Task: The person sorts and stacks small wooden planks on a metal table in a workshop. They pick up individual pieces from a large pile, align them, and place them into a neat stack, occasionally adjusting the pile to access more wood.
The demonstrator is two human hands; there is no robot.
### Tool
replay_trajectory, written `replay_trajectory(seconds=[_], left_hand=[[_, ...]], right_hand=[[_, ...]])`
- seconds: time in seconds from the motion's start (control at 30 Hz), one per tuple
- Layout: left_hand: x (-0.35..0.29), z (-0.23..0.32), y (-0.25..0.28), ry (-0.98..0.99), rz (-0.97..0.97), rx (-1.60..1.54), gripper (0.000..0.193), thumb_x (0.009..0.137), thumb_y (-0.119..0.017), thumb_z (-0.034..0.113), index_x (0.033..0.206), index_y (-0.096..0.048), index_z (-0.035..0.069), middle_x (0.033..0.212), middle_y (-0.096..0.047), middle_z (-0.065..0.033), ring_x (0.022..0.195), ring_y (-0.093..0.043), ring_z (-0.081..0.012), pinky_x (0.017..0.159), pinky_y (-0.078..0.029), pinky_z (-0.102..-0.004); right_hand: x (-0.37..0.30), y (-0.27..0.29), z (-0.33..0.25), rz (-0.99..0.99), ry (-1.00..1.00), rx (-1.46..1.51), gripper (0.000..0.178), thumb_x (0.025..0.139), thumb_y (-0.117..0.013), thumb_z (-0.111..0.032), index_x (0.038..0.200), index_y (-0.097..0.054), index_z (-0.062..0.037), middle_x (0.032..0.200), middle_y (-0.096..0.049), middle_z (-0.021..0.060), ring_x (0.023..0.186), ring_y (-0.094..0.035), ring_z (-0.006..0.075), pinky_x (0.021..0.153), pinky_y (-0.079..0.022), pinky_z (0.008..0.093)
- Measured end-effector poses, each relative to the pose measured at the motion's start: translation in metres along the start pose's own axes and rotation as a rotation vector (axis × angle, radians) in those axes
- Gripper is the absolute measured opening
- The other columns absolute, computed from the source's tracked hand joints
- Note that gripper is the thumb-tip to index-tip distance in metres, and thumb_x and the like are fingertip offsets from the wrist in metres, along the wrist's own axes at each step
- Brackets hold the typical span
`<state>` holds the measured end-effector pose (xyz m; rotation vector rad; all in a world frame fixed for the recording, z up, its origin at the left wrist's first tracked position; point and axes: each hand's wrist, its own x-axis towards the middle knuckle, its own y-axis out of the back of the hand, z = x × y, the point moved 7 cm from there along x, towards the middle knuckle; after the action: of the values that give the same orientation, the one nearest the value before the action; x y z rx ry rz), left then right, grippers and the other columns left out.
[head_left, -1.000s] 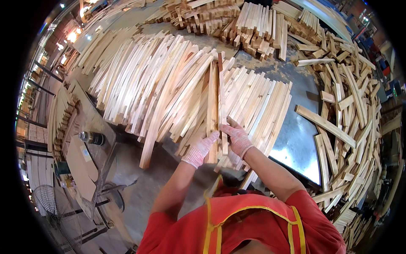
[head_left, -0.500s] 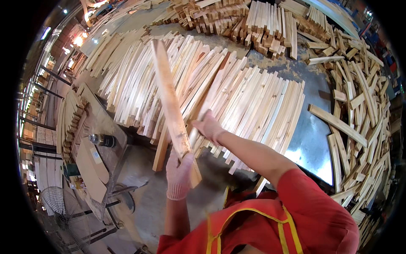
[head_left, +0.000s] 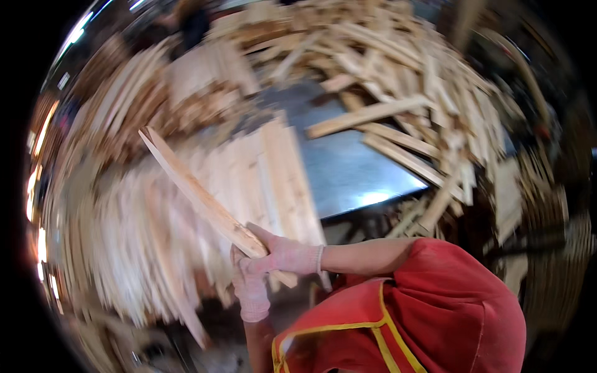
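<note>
A wooden strip (head_left: 199,196) slants from the upper left down to my hands, its near end sticking out just past them. Its long upper face is rough and brownish along one edge. My right hand (head_left: 289,253), in a pale knit glove, is closed round the strip close to that near end. Against it, lower and to the left, my left hand (head_left: 252,289), gloved alike, also grips the strip from below; part of its fingers is hidden behind the right hand and the wood. Beneath the strip lies a row of pale wooden strips (head_left: 249,177), blurred on its left side.
A shiny metal tabletop (head_left: 348,171) lies beyond the row. On its right a loose, tangled heap of wood pieces (head_left: 429,81) spreads, with a few pieces overhanging the metal. Stacked timber (head_left: 211,74) stands at the back left, smeared by motion.
The view has swung to the right. My right hand has left the row of strips and now holds the strip beside my left hand. The strip leans further left.
</note>
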<state>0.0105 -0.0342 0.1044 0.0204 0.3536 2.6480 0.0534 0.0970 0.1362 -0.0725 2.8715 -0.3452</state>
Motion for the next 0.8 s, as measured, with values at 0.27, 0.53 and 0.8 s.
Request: replay_trajectory(seconds=[0.27,0.53,0.8], left_hand=[[0.051,0.062,-0.265,-0.327,-0.507,0.563,0.078,0.094,-0.074,0.031,0.158,-0.041,0.001,0.160,-0.040,-0.0256,0.145,-0.044,-0.0396,0.121,-0.035,-0.0462],[-0.062,0.072,-0.530,-0.823,-0.917,0.926,0.096,0.080,-0.082,0.045,0.156,-0.043,0.001,0.153,-0.049,-0.0246,0.142,-0.045,-0.0404,0.119,-0.036,-0.0504],[-0.114,0.077,-0.712,-0.675,-0.912,1.075,0.121,0.070,-0.088,0.050,0.160,-0.028,-0.006,0.152,-0.048,-0.0299,0.134,-0.051,-0.0446,0.115,-0.038,-0.0525]], right_hand=[[-0.249,0.269,-0.037,0.802,0.395,0.177,0.097,0.078,-0.080,-0.027,0.160,-0.034,-0.0045,0.124,-0.062,0.0108,0.115,-0.062,0.0186,0.102,-0.051,0.0334],[-0.606,0.442,0.124,1.892,0.261,0.375,0.077,0.084,-0.059,0.005,0.157,-0.046,-0.0139,0.125,-0.067,0.0097,0.105,-0.065,0.0201,0.091,-0.054,0.0305],[-0.902,0.573,0.311,2.356,-0.087,0.611,0.049,0.083,-0.057,0.001,0.131,-0.060,-0.0086,0.074,-0.060,0.0115,0.071,-0.063,0.0271,0.064,-0.054,0.0394]])
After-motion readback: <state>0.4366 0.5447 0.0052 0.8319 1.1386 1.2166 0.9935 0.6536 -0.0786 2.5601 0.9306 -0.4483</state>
